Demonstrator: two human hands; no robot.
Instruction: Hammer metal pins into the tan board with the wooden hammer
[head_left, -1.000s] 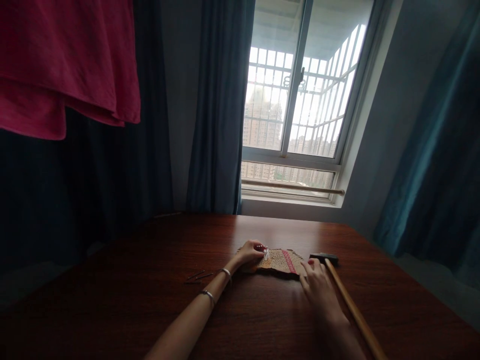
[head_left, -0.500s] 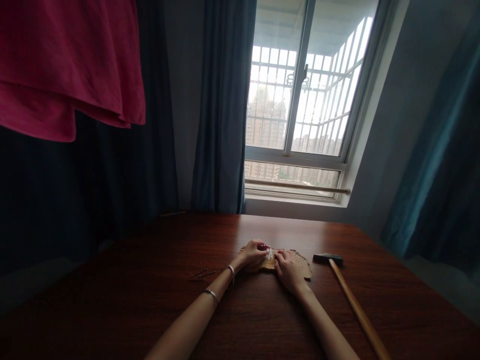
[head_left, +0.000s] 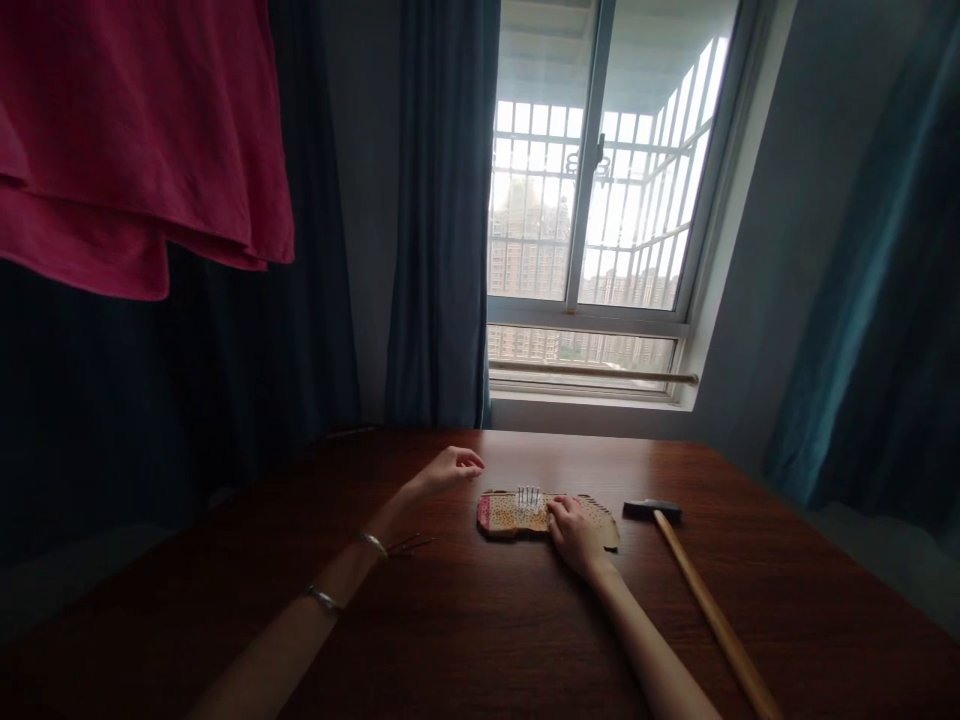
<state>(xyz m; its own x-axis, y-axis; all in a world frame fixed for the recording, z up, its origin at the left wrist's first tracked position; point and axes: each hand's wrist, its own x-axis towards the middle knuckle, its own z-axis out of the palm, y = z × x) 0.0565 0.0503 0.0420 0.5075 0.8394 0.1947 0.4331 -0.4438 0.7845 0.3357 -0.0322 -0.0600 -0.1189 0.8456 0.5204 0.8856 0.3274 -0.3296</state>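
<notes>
A small flat perforated board (head_left: 510, 513) with a pink end lies on the dark wooden table (head_left: 480, 620). Several thin nails (head_left: 528, 495) stand upright in it. My right hand (head_left: 574, 533) rests flat on the board's right part, fingers stretched toward the nails. Raised above the table to the left of the board, my left hand (head_left: 450, 468) has loosely curled fingers with nothing visible in them. Bracelets circle my left wrist (head_left: 371, 542).
A hammer with a long wooden handle (head_left: 705, 610) lies right of the board, its dark head (head_left: 651, 510) near the board. Loose nails (head_left: 411, 544) lie by my left forearm. A red cloth (head_left: 135, 140) hangs upper left; curtains and a window stand behind the table.
My left hand has lifted off the board and moved left and up. My right hand came from beside the hammer onto the board. The upright nails now stand uncovered.
</notes>
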